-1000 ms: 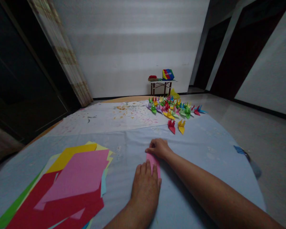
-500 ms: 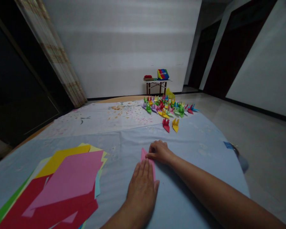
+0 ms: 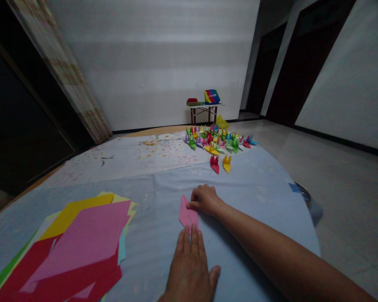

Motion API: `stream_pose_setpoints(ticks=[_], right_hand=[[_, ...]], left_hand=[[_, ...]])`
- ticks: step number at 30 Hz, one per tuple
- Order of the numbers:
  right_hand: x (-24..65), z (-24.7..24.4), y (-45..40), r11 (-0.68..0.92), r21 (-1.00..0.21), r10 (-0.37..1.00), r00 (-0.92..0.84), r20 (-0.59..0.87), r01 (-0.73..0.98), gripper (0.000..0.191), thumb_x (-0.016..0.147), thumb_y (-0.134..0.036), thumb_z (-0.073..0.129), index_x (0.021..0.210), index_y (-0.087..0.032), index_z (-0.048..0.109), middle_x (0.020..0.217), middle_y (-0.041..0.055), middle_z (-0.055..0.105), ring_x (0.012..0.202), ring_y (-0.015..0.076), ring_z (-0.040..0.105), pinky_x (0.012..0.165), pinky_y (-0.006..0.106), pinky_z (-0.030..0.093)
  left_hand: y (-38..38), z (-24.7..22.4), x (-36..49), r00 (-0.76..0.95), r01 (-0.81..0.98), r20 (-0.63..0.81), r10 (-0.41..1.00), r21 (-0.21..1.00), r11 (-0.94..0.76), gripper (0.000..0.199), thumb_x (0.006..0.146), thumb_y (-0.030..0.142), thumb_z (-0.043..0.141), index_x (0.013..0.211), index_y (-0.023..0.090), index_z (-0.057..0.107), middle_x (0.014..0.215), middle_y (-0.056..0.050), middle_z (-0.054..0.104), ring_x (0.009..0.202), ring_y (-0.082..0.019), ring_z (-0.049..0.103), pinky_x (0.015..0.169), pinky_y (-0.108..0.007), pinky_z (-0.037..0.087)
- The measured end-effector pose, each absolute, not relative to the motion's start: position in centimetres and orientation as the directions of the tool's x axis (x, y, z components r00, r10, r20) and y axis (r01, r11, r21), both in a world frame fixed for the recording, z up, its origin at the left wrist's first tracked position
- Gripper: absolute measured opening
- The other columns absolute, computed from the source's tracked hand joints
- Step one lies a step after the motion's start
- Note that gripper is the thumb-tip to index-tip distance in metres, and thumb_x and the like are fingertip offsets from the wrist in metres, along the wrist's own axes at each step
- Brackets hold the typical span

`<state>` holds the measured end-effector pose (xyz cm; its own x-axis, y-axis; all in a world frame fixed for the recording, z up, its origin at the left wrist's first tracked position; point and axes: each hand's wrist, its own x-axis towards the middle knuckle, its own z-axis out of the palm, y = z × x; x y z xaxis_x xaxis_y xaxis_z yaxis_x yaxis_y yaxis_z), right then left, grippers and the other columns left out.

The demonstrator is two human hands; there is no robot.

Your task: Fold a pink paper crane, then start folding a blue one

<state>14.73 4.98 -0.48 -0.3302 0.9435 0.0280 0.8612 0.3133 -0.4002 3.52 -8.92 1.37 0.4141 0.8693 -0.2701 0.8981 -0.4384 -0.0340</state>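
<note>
Single head-worn cam, looking forward and down over the tablecloth (image 3: 157,251). Near: left hand (image 3: 191,266) bottom centre, right hand (image 3: 207,199) just above it. Far: wall (image 3: 151,63) across top centre. Wide view, curtain (image 3: 73,84) upper left to dark door (image 3: 308,63) upper right.

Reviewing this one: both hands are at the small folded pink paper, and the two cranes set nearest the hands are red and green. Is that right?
Not quite: the head view shows a red crane and a yellow crane, not red and green. The left hand and right hand are indeed at the small folded pink paper.
</note>
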Motion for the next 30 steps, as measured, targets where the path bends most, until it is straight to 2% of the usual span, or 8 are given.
stream_pose_setpoints(ticks=[8, 14, 18, 22, 25, 27, 30], right_hand=[[16.3, -0.2, 4.3, 0.324, -0.463, 0.93, -0.369, -0.007, 0.825, 0.051, 0.054, -0.065, 0.065, 0.081, -0.023, 0.064, 0.09, 0.0048, 0.058, 0.092, 0.0233, 0.046, 0.075, 0.032, 0.029], [16.5, -0.4, 5.4, 0.295, -0.482, 0.936, -0.351, -0.028, 0.825, 0.046, 0.051, -0.06, 0.07, 0.08, -0.024, 0.065, 0.089, 0.0027, 0.06, 0.091, 0.0225, 0.047, 0.075, 0.031, 0.03], [16.7, -0.5, 5.8, 0.23, -0.472, 0.967, -0.252, 0.016, 0.851, 0.03, 0.063, -0.05, 0.066, 0.075, -0.022, 0.065, 0.083, 0.0019, 0.063, 0.086, 0.0206, 0.051, 0.072, 0.03, 0.031], [15.5, -0.3, 5.5, 0.291, -0.567, 0.955, -0.269, 0.125, 0.77, 0.031, 0.077, -0.047, 0.053, 0.092, -0.021, 0.063, 0.088, 0.0026, 0.064, 0.086, 0.0175, 0.053, 0.072, 0.027, 0.034], [14.1, -0.4, 5.3, 0.3, -0.632, 0.948, -0.296, 0.116, 0.715, 0.04, 0.075, -0.044, 0.056, 0.107, -0.02, 0.057, 0.09, 0.0029, 0.065, 0.084, 0.0168, 0.054, 0.071, 0.026, 0.036], [13.4, -0.5, 5.2, 0.28, -0.631, 0.954, -0.285, 0.097, 0.724, 0.038, 0.074, -0.035, 0.059, 0.108, -0.02, 0.056, 0.086, 0.0013, 0.065, 0.081, 0.0159, 0.055, 0.071, 0.026, 0.036], [13.5, -0.5, 5.2, 0.251, -0.627, 0.965, -0.238, 0.107, 0.738, 0.034, 0.077, -0.025, 0.051, 0.111, -0.02, 0.052, 0.082, 0.0002, 0.065, 0.077, 0.0141, 0.056, 0.07, 0.025, 0.036]], left_hand=[[-8.8, 0.3, 3.1, 0.446, 0.887, -0.244, 0.861, -0.011, -0.462, 0.073, 0.085, 0.053, 0.024, 0.132, -0.002, 0.026, 0.139, -0.024, 0.018, 0.129, -0.035, 0.01, 0.107, -0.047, 0.017], [-8.9, -0.3, 2.9, 0.457, 0.88, -0.218, 0.862, -0.032, -0.474, 0.073, 0.084, 0.055, 0.024, 0.132, -0.001, 0.029, 0.139, -0.023, 0.021, 0.129, -0.035, 0.014, 0.107, -0.047, 0.018], [-8.8, -0.3, 2.8, 0.474, 0.872, -0.185, 0.861, -0.035, -0.488, 0.073, 0.084, 0.055, 0.028, 0.131, 0.0, 0.032, 0.138, -0.023, 0.024, 0.129, -0.034, 0.017, 0.107, -0.046, 0.02], [-8.6, 0.3, 2.9, 0.474, 0.872, -0.206, 0.856, -0.03, -0.489, 0.074, 0.082, 0.054, 0.031, 0.131, -0.002, 0.032, 0.138, -0.024, 0.024, 0.129, -0.036, 0.017, 0.106, -0.048, 0.021], [-8.5, 0.9, 2.8, 0.482, 0.869, -0.174, 0.858, -0.03, -0.494, 0.068, 0.084, 0.05, 0.03, 0.13, 0.0, 0.037, 0.137, -0.023, 0.029, 0.128, -0.035, 0.021, 0.106, -0.048, 0.02], [-8.4, 1.3, 2.6, 0.488, 0.868, -0.121, 0.864, -0.04, -0.495, 0.059, 0.086, 0.045, 0.029, 0.126, 0.004, 0.044, 0.134, -0.021, 0.038, 0.127, -0.032, 0.028, 0.106, -0.049, 0.02], [-7.9, 1.8, 1.9, 0.463, 0.882, -0.032, 0.886, -0.086, -0.464, 0.047, 0.087, 0.038, 0.031, 0.115, 0.011, 0.057, 0.129, -0.016, 0.048, 0.124, -0.028, 0.036, 0.106, -0.049, 0.018]])
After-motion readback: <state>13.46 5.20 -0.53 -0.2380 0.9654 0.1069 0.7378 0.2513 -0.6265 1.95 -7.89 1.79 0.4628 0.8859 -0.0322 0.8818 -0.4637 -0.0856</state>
